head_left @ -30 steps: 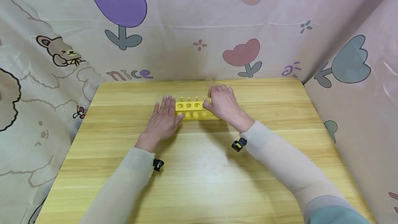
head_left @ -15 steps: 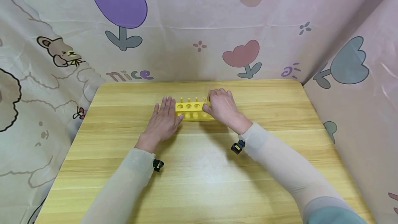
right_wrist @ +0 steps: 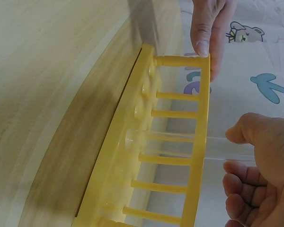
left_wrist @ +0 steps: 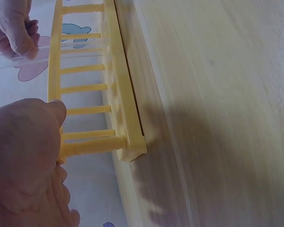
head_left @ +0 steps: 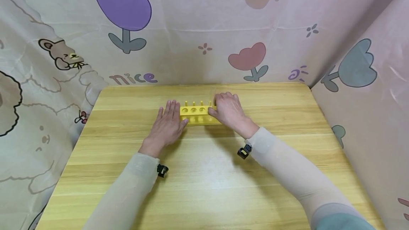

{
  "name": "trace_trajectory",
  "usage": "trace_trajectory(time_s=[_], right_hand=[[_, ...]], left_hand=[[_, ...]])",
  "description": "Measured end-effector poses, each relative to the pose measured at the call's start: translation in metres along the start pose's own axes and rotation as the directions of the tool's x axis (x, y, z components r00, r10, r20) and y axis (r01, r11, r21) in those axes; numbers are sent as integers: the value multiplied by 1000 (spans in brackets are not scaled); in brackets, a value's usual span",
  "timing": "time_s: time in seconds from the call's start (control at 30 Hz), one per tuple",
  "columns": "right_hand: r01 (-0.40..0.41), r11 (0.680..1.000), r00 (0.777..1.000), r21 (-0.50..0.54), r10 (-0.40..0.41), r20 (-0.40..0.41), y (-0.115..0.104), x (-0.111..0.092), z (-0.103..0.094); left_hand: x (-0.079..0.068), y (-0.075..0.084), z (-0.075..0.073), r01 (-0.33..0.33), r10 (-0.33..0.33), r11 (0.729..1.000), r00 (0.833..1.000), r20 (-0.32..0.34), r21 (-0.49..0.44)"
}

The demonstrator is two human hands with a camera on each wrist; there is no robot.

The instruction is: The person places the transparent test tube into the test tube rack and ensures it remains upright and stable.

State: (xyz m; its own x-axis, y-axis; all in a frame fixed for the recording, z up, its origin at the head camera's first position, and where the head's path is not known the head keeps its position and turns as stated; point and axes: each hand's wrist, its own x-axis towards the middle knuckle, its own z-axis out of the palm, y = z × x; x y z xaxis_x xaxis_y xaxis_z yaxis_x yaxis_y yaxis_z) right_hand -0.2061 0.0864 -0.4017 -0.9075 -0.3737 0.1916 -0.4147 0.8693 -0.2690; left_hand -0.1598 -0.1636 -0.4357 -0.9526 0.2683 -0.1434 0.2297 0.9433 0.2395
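A yellow test tube rack [head_left: 193, 110] stands near the back of the table, with a row of holes in its top plate and thin pegs behind. My right hand [head_left: 231, 113] pinches a clear test tube [right_wrist: 217, 147] between thumb and fingers. In the right wrist view the tube runs through a hole in the top plate, its rounded end at the lower plate. My left hand [head_left: 164, 127] lies along the rack's left end, fingers straight. Its thumb [left_wrist: 59, 112] touches the top plate's corner in the left wrist view.
The wooden table [head_left: 204, 187] ends at a patterned curtain [head_left: 191, 20] behind the rack. More curtain hangs along the left and right sides. Both wrists carry small black cameras.
My right hand has moved slightly down, and the tube, which stood up above the fingers a second ago, has sunk into the rack. The left hand keeps its place on the rack.
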Motion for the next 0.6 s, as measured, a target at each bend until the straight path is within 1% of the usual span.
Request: trace_trajectory(time_s=[0.17,0.3,0.43,0.6], right_hand=[[-11,1000,1000,-4,11,-1,3,-3,0],[-33,999,999,17,34,-27,8,-13,-3],[-42,998,997,40,44,-67,18,-32,-2],[-25,999,994,43,29,-103,35,-57,0]], left_hand=[[1,-2,1,5,-5,1000,1000,-4,-2],[1,-3,1,14,-14,1000,1000,-24,-12],[-4,-3,3,21,-24,999,996,-91,-42],[-18,-3,8,1,-13,998,982,-188,-62]])
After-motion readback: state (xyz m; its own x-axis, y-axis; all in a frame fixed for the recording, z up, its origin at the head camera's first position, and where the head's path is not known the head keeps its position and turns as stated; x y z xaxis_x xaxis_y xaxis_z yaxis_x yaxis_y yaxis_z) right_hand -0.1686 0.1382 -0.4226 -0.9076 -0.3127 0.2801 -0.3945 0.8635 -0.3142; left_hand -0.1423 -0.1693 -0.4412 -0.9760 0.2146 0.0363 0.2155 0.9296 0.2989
